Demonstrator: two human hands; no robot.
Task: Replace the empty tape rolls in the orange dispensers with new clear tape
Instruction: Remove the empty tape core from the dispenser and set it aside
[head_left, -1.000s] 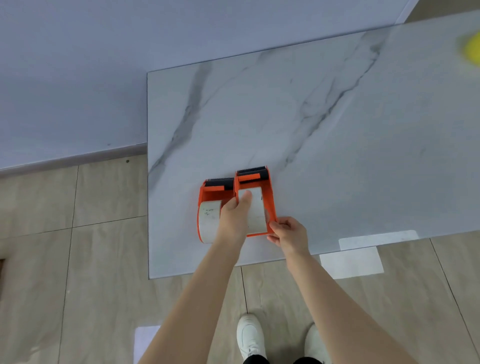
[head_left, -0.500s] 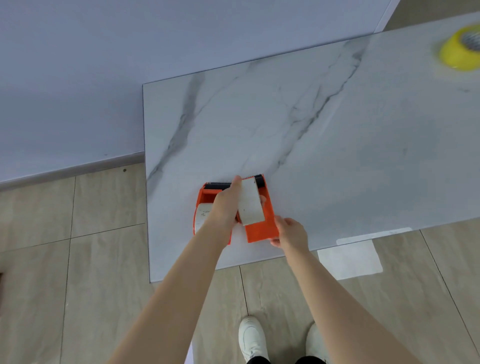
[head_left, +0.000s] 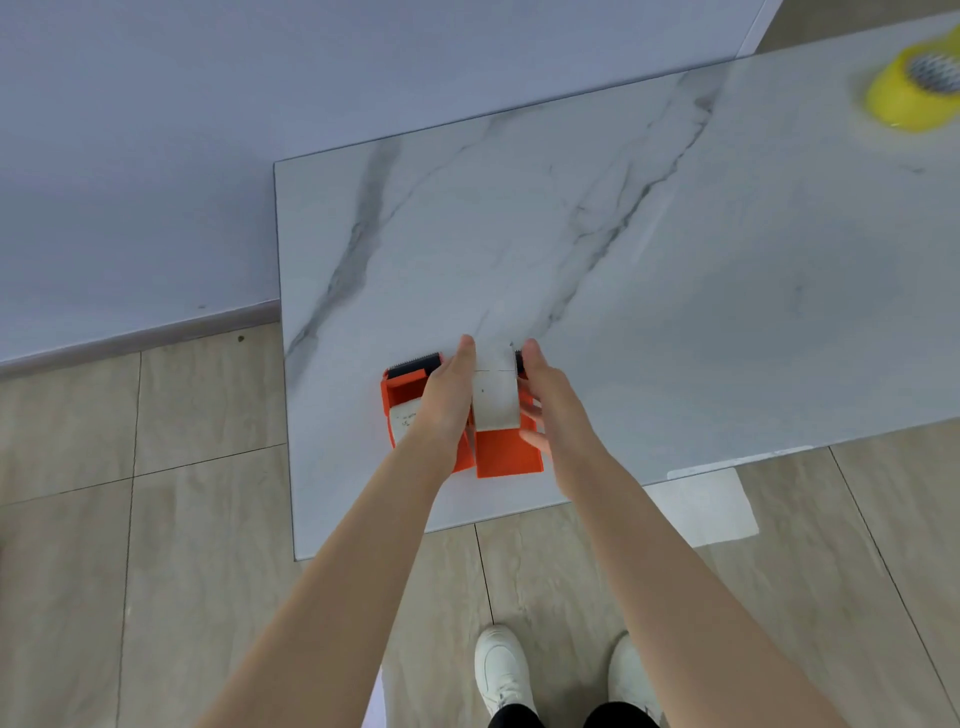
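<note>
Two orange tape dispensers lie side by side near the front left of the marble table (head_left: 649, 291). The left dispenser (head_left: 402, 392) still holds a pale empty roll (head_left: 406, 418). A second pale empty roll (head_left: 494, 395) stands above the right dispenser (head_left: 506, 454), pinched between my left hand (head_left: 448, 395) on its left side and my right hand (head_left: 545, 400) on its right side. The fingers of both hands point away from me. A roll of new tape (head_left: 911, 91), yellowish and blurred, lies at the table's far right.
The table's left edge and front edge run close to the dispensers. Beyond the edge is tiled floor, with a white paper sheet (head_left: 696, 506) on it under the table's front edge. My white shoes (head_left: 506, 670) stand below. A pale wall lies behind.
My right hand has come up from the dispenser's near end to the roll's right side. The roll has risen out of the right dispenser, held between both hands. The view has shifted right.
</note>
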